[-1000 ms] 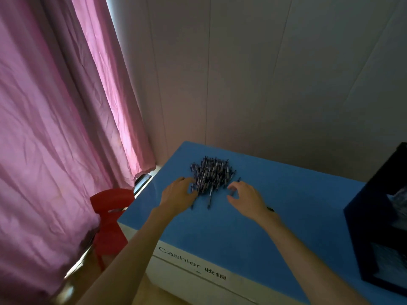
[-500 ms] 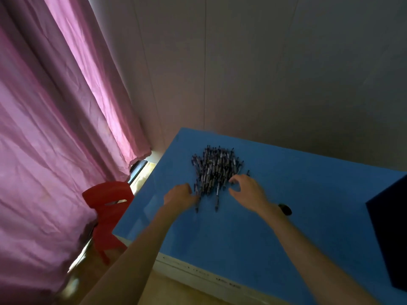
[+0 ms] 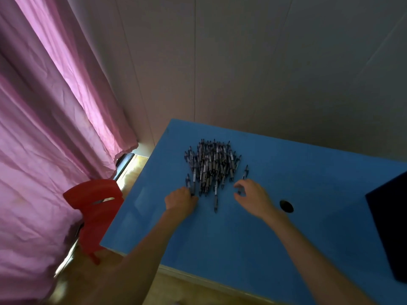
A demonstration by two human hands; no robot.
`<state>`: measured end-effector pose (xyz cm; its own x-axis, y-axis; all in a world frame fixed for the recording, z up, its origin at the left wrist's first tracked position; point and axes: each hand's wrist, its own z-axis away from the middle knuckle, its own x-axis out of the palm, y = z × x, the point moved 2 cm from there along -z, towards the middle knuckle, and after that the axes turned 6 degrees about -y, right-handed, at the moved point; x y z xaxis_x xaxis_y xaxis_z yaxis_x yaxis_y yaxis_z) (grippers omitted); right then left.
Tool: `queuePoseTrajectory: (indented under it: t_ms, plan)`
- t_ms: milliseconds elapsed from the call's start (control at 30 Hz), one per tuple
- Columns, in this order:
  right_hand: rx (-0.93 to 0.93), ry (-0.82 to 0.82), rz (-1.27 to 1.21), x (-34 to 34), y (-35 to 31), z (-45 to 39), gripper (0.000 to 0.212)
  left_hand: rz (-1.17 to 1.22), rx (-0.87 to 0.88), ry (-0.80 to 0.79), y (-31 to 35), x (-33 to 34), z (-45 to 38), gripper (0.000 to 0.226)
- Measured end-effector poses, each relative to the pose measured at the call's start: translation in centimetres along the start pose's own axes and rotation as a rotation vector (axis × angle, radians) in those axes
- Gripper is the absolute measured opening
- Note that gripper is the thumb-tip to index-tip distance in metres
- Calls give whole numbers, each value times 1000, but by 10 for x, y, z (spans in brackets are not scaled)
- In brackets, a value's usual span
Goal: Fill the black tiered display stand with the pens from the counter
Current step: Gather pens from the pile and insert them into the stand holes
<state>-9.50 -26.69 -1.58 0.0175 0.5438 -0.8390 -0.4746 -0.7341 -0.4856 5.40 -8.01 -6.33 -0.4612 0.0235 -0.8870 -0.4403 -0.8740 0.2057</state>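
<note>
A heap of pens [image 3: 212, 166] is seen lying on the blue counter [image 3: 253, 234], just beyond both hands and between them. The left hand [image 3: 181, 200] is placed at the near left edge of the heap; its fingers are curled under, and one or two pens at that edge are touched by the knuckles, though whether a pen is actually gripped cannot be told (the fingertips are hidden). The right hand [image 3: 253, 198] is held at the near right edge of the heap with thumb and forefinger bent toward each other; a small dark item appears between them, but blur prevents a firm finding on whether it is pinched. One single pen [image 3: 216, 200] is noted lying apart on the counter, between the two hands. A stray pen [image 3: 245, 172] lies just beyond the right fingertips. A dark round hole [image 3: 286, 206] in the counter sits just right of the right wrist. The black display stand [image 3: 389, 227] is partly visible, well to the right of the right hand.
</note>
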Motion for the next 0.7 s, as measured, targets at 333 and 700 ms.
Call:
queuePoseTrajectory:
  t_ms: [333, 700]
  plan:
    - [-5, 8, 3, 5, 7, -12, 30, 364, -82, 62, 7, -10, -38, 71]
    - [-5, 32, -4, 2, 27, -16, 26, 371, -118, 37, 21, -11, -66, 85]
